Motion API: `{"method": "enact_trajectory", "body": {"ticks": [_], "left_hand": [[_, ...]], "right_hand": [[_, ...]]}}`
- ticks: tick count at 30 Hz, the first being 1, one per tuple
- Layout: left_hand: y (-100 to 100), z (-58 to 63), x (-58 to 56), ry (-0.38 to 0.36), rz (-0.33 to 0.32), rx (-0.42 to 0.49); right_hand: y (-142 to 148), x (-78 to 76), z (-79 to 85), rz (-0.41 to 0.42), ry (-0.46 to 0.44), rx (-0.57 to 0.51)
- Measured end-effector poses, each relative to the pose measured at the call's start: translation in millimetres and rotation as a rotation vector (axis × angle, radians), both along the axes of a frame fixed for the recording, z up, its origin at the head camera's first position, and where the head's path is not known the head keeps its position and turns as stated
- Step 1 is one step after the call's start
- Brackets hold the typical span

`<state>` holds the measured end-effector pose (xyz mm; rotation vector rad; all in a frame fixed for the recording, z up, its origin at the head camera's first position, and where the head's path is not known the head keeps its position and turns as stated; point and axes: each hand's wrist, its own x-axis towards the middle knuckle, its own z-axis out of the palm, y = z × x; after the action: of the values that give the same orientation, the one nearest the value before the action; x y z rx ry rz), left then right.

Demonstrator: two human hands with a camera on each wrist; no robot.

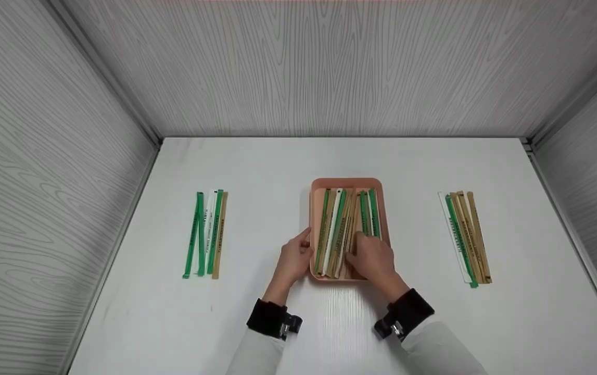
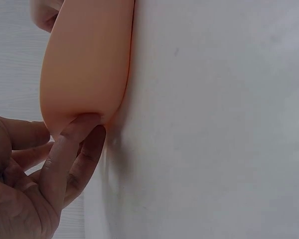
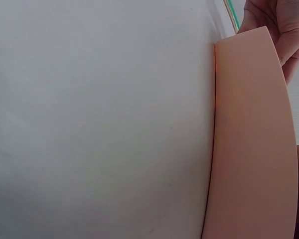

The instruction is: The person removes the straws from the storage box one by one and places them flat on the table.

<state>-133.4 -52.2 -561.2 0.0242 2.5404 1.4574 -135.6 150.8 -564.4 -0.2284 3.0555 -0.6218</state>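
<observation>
In the head view, a salmon-pink tray (image 1: 346, 182) holds slim paper-wrapped sticks (image 1: 338, 234) in green, white and brown, lying lengthwise in a left and a right bunch. My left hand (image 1: 292, 259) is at the tray's left side; in the left wrist view its bent fingers (image 2: 57, 164) grip the tray wall (image 2: 89, 59) near a corner. My right hand (image 1: 373, 258) reaches into the tray's right part, over the lower ends of the right bunch (image 1: 369, 211). Its fingertips are hidden, so whether it pinches a stick does not show. The right wrist view shows mostly the tray's outer wall (image 3: 254, 134).
On the white table (image 1: 256, 166), several similar wrapped sticks (image 1: 208, 234) lie to the left of the tray. Another bunch of sticks (image 1: 466, 237) lies to the right, fanned slightly. Grey wood-grain panels (image 1: 298, 67) enclose the table at the back and sides.
</observation>
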Motion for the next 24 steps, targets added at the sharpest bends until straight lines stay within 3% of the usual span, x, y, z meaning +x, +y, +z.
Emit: {"method": "enact_trajectory", "body": {"ticks": [8,13,16,24], "left_hand": [[1,-0.2,-0.7,-0.011,0.01,0.0],[0,-0.7,-1.0,-0.012,0.013,0.004],[0,-0.8,-1.4,-0.007,0.013,0.005],[0,-2.0,-1.9,-0.004,0.008,-0.006]], "right_hand": [[0,1.1,2.8,0.012,0.013,-0.014],[4,-0.1,7.1,-0.027,-0.059,-0.078],[10,0.7,14.0,-0.066,-0.083,-0.118],[36,6.7,42.5,-0.122,-0.016,-0.232]]}}
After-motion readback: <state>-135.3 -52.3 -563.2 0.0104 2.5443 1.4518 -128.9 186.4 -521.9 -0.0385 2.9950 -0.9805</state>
